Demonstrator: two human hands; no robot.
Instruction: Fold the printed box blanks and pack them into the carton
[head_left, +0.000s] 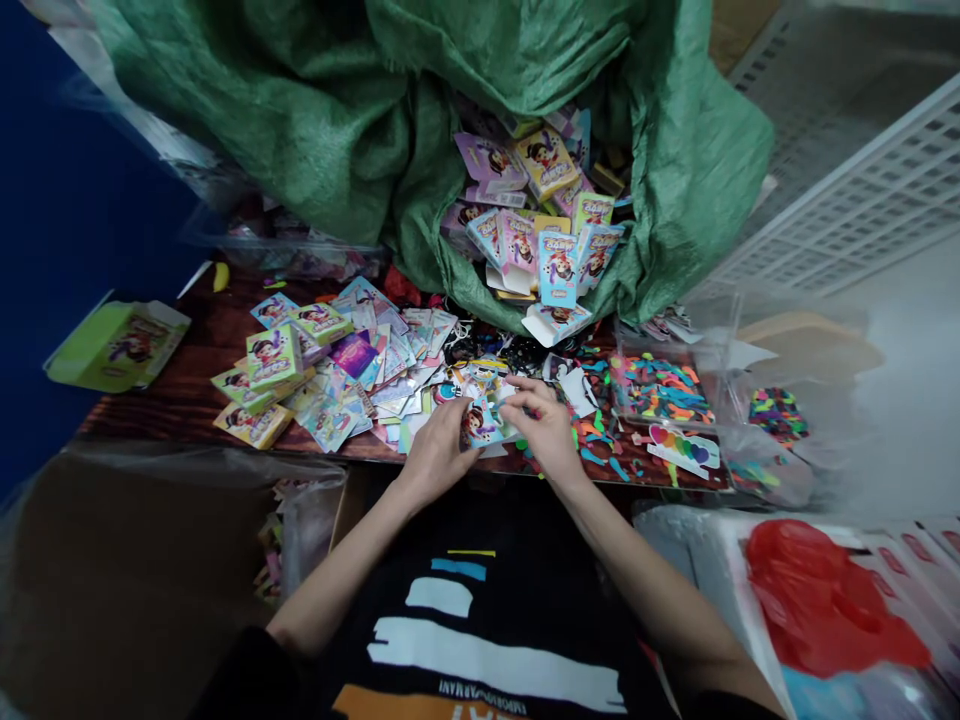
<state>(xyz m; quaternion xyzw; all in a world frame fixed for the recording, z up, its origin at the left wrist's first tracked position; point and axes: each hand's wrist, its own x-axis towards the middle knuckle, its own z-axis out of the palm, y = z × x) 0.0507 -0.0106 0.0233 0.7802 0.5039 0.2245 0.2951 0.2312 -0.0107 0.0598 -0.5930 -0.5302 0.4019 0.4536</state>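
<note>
Right now both hands meet at the near edge of the dark brown wooden bench (187, 395). The left hand (439, 452) & right hand (550, 432) share one grip: fingers pinched together on a small cartoon-printed paper card (484, 425). The left hand has its left edge. The right hand has its top & right side, w/ fingers curled over. The card is btwn the two hands, face up; can't tell if it rests on the bench or is lifted just off it.

Just left of the grip is a loose heap of flat printed paper cards (375, 370), overlapping, spread over the bench. Further left, a few lime-green cartoon-printed cardboard boxes (274, 355) sit on & beside that heap. Well beyond those is an open lime-green cardboard carton (112, 345), off the bench edge.

Straight beyond the grip is a tangle of small black bits (495, 350), too small to tell what they are. Behind that a big green woven plastic sack (337, 130) lies open, w/ pastel cartoon-printed cardboard packets (559, 265) spilling out toward the hands.

Right of the grip is a clear plastic tray (616, 365) full of multi-coloured small plastic pieces (660, 392), w/ more of them loose on the bench. Nearer, just right of the right hand, is a white card w/ rainbow heart print (684, 447). Far right & closer to the body lies a red plastic bag (825, 600).
</note>
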